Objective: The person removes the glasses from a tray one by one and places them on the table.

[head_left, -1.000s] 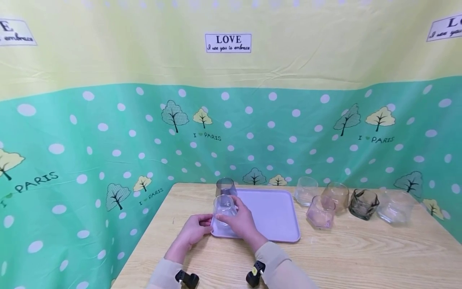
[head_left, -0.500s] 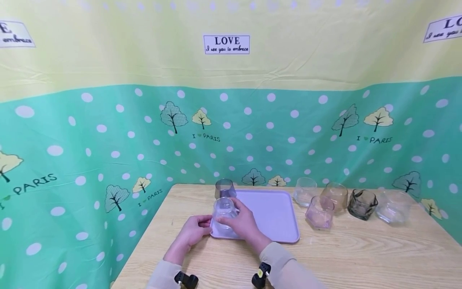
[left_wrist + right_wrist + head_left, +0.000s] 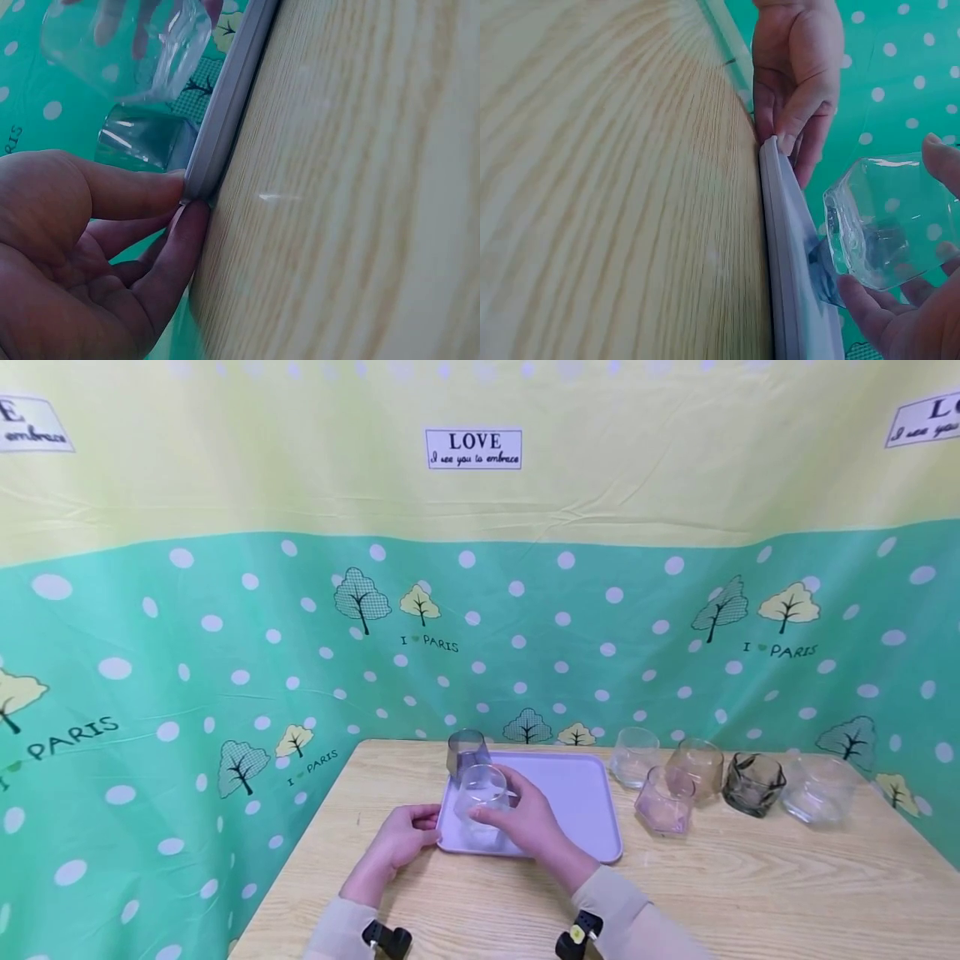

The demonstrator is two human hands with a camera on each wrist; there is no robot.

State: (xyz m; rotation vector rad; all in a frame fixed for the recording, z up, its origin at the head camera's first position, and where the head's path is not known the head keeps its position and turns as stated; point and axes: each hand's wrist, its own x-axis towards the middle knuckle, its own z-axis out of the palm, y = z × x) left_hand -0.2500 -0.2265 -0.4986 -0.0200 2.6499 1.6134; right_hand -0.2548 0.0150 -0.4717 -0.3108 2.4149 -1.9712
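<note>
My right hand [image 3: 528, 818] grips a clear drinking glass [image 3: 480, 802] over the left part of a pale lilac tray [image 3: 577, 802]. In the right wrist view the glass [image 3: 885, 217] shows a thick faceted base, held a little above the tray, with thumb and fingers on its sides. My left hand [image 3: 405, 839] pinches the tray's near left corner; in the left wrist view the thumb lies on the rim [image 3: 217, 127] and the fingers beneath. Behind the clear glass, a smoky grey glass [image 3: 467, 752] stands upright at the tray's far left corner.
Several glasses stand right of the tray on the wooden table [image 3: 712, 902]: a clear one [image 3: 635, 760], a pink one [image 3: 666, 806], an amber one [image 3: 701, 768], a dark grey one [image 3: 753, 785] and another clear one [image 3: 817, 793]. A patterned green curtain [image 3: 525, 677] hangs behind the table.
My right hand has moved slightly to the right with the clear glass, farther in from the tray's left edge. The left hand stays at the tray corner.
</note>
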